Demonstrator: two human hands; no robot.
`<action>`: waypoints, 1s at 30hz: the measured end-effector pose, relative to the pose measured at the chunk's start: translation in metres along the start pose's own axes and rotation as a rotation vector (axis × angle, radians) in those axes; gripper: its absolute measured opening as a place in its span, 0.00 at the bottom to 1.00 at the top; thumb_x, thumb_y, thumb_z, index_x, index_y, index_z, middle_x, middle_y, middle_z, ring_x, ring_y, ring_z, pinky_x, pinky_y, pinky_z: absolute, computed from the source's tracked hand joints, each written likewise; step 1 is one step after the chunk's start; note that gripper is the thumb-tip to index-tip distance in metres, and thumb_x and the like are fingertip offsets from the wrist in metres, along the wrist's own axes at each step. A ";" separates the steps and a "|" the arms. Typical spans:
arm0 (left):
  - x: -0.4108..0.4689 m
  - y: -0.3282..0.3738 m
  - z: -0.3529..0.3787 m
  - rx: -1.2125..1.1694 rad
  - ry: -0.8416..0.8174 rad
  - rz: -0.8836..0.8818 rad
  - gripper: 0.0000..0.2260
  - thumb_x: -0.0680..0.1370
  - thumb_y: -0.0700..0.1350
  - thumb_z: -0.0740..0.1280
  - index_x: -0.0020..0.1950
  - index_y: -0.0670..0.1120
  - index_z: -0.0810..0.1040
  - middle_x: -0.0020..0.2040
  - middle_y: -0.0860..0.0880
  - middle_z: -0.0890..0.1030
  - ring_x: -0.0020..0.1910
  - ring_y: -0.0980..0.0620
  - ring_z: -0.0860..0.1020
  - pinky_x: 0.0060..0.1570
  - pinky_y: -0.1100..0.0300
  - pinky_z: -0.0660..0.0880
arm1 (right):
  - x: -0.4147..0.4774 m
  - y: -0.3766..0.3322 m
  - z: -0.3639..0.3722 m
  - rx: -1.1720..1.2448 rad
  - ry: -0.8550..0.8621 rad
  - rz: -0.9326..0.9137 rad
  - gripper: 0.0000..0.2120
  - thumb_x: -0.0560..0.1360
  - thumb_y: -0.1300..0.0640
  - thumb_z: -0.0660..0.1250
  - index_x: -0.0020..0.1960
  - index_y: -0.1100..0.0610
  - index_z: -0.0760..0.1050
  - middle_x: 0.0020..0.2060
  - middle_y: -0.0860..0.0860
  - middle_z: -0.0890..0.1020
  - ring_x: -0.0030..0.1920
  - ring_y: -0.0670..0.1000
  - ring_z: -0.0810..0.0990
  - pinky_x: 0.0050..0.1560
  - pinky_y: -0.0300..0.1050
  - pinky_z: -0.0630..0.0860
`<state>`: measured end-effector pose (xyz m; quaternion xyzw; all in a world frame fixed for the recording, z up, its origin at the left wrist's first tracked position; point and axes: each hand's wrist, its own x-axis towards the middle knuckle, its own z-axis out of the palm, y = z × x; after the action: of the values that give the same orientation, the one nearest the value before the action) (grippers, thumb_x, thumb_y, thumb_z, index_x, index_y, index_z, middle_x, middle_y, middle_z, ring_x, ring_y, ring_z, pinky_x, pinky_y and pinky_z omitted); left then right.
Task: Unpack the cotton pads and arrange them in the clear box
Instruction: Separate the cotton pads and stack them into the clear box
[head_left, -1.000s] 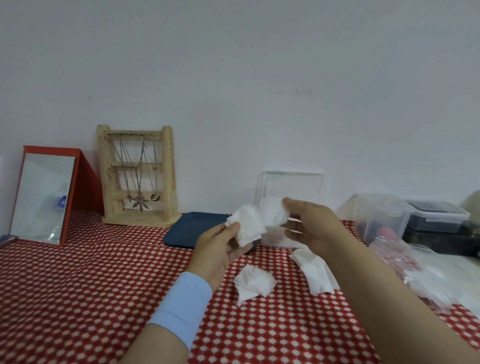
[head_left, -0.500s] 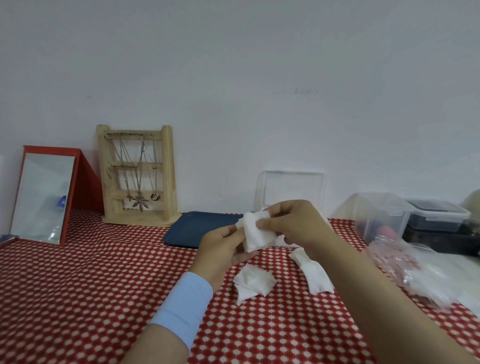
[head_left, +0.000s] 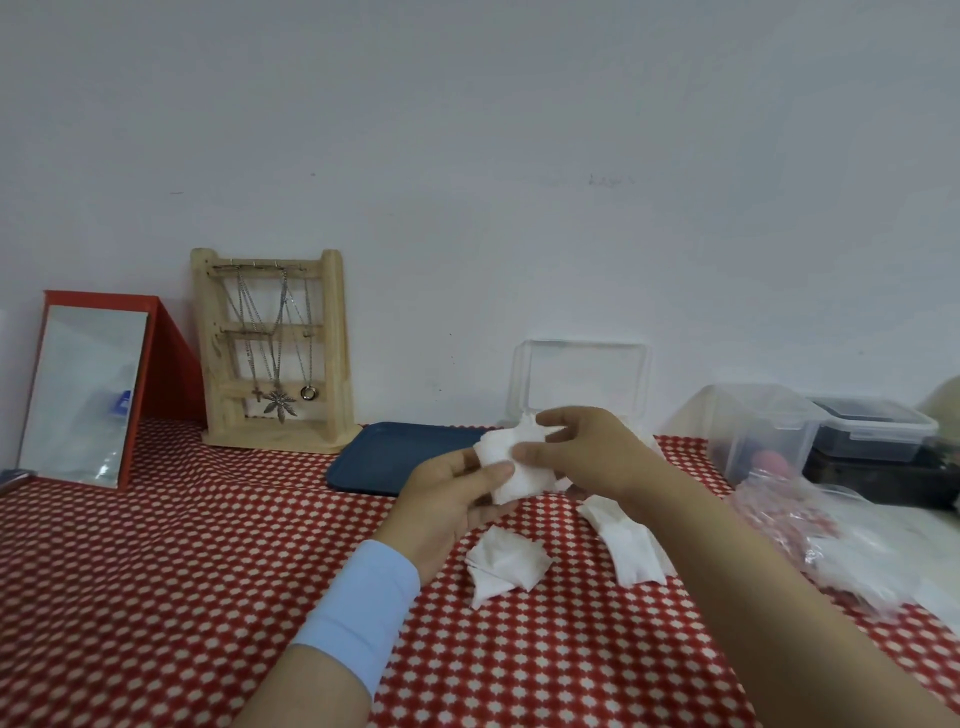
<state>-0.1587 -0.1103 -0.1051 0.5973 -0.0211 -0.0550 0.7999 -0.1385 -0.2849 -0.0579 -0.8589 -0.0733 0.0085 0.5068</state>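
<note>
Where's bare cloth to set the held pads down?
Free: broad tablecloth left of the left hand, bordered by mirror, necklace stand and blue tray. Crowded: loose pads near the right hand, plastic bag and clear tubs to the right.

right hand (head_left: 587, 457) moved in to left hand (head_left: 447, 504), two separate cotton pads (head_left: 514, 467) now pressed into one stack

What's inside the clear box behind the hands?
Only its upright lid shows. The left hand, right hand and their cotton pads cover the interior; contents unknown.
</note>
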 end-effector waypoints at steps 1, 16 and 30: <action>0.001 -0.001 -0.001 0.027 0.006 -0.004 0.11 0.80 0.38 0.70 0.62 0.39 0.81 0.53 0.44 0.87 0.53 0.48 0.86 0.49 0.58 0.83 | 0.001 0.002 -0.003 0.071 -0.041 0.038 0.19 0.73 0.51 0.77 0.61 0.53 0.78 0.52 0.50 0.85 0.45 0.49 0.85 0.38 0.41 0.79; -0.001 0.005 0.005 0.297 -0.043 0.097 0.21 0.76 0.35 0.74 0.67 0.50 0.77 0.55 0.47 0.87 0.54 0.49 0.86 0.57 0.51 0.82 | 0.002 0.010 -0.018 0.187 -0.257 -0.007 0.10 0.76 0.59 0.73 0.57 0.59 0.84 0.48 0.56 0.87 0.48 0.55 0.87 0.51 0.48 0.83; 0.095 0.035 0.057 1.101 -0.106 0.280 0.11 0.83 0.52 0.63 0.59 0.51 0.84 0.58 0.54 0.83 0.57 0.53 0.79 0.58 0.59 0.74 | 0.052 0.018 -0.099 -0.162 0.131 0.094 0.06 0.79 0.59 0.69 0.54 0.60 0.79 0.43 0.55 0.86 0.37 0.51 0.88 0.33 0.43 0.80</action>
<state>-0.0676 -0.1658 -0.0585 0.9140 -0.1659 0.0406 0.3681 -0.0766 -0.3723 -0.0222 -0.8981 -0.0001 -0.0300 0.4387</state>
